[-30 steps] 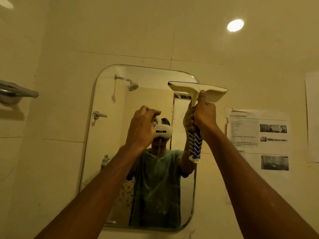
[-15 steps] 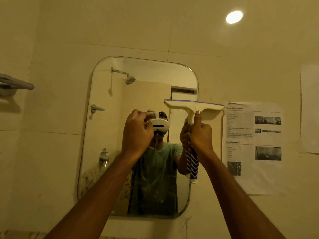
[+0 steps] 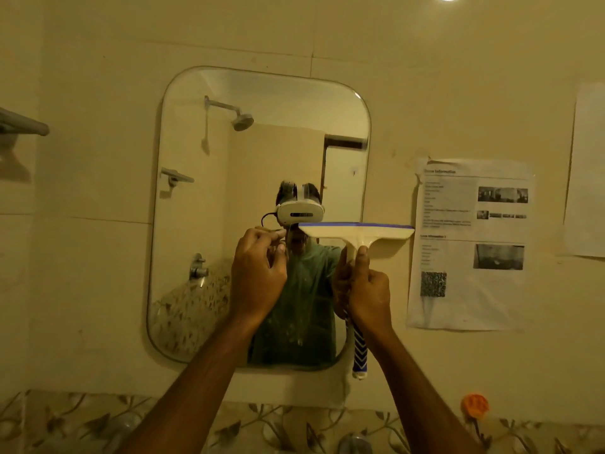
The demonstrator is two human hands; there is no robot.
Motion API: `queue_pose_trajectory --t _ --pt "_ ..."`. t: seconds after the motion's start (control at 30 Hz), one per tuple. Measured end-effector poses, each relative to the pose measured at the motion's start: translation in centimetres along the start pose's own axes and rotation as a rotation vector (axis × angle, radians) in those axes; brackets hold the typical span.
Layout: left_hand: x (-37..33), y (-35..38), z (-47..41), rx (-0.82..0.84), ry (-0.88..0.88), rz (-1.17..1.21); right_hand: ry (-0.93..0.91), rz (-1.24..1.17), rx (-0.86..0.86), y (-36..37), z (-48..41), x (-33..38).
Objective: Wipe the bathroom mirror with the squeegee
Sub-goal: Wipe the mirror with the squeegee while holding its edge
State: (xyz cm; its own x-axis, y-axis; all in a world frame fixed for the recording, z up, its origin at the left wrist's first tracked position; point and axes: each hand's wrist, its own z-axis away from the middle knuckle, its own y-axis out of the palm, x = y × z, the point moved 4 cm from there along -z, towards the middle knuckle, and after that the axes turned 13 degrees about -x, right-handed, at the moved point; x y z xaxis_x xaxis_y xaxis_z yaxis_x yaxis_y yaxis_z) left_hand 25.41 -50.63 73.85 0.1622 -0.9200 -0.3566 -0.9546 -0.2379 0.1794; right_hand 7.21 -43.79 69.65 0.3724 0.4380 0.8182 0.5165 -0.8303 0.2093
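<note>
right hand [image 3: 370, 298] gripping squeegee [image 3: 355, 233], left hand [image 3: 258, 276] curled

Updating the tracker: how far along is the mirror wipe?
About midway down one strip. Done: the mirror above the squeegee on the right looks clear. In hand: right hand grips the squeegee, held level at mid-height, overhanging the mirror's right edge. Remaining: spotted, streaky glass below it; left half unclear. Left hand, fingers curled, holds nothing visible.

Dim yellow cast, seemingly soft focus
</note>
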Motion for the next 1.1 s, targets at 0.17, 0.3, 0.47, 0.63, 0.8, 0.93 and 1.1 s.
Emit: queue_pose_trajectory --t 0.17,0.3,0.47,0.63,0.8,0.93,1.1 --pt "0.2 -0.1 1.6 0.024 0.004 0.015 0.027 -0.003 0.019 -0.3 0.6 -1.0" --pt "0.4 -0.1 3.2 0.034 -0.019 0.03 0.001 0.041 0.041 -1.3 1.8 -2.3" --pt "0.8 -0.6 4.8 -0.003 -0.053 0.016 0.015 0.13 0.048 -2.7 4.1 -3.9" --pt "1.0 -1.0 6.2 -0.026 -0.084 0.005 -0.012 0.194 0.054 -3.5 4.4 -3.3" --pt "1.2 -1.2 7.5 -0.015 -0.093 -0.024 -0.005 0.334 0.125 -5.6 6.6 -7.0" --pt "1.2 -1.2 8.3 -0.013 -0.107 -0.071 -0.008 0.412 0.184 -6.7 6.7 -8.2" --pt "1.0 -1.3 10.1 0.008 -0.149 -0.118 -0.041 0.448 0.24 -7.1 6.4 -8.3"
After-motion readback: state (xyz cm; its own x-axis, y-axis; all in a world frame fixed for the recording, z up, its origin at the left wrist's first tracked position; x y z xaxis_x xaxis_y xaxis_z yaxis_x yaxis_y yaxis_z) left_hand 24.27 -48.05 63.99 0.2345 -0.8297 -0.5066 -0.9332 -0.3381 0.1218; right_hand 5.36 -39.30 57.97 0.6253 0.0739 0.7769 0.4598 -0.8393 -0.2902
